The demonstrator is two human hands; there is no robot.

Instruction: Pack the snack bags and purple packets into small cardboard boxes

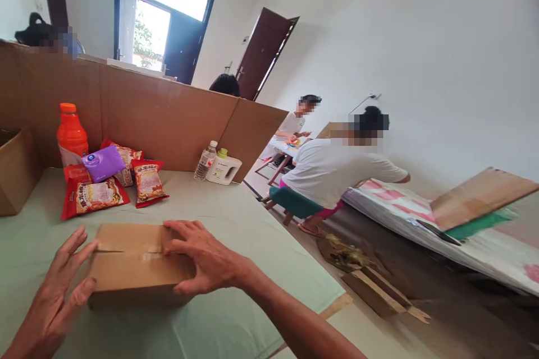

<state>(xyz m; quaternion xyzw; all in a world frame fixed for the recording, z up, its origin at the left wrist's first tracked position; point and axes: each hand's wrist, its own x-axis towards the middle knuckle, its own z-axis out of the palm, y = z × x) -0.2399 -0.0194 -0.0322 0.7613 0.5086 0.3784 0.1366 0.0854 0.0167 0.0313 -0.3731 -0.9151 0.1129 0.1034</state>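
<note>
A small closed cardboard box (130,269) sits on the pale green tablecloth in front of me, its top flaps meeting along a seam with a bit of clear tape. My right hand (206,258) grips the box's right end, fingers over the top edge and thumb on the near side. At the opposite end, my left hand (61,291) has its fingers stretched and apart, the fingertips at the box's left edge. Beyond the box lie red snack packets (99,196) and a purple packet (104,163), beside an orange bottle (72,132).
A clear water bottle (206,161) and a white jug (223,169) stand against the cardboard partition (168,123). An open carton (17,174) is at the left. Past the table's right edge, a person (324,171) sits on a stool; cardboard scraps (374,291) lie on the floor.
</note>
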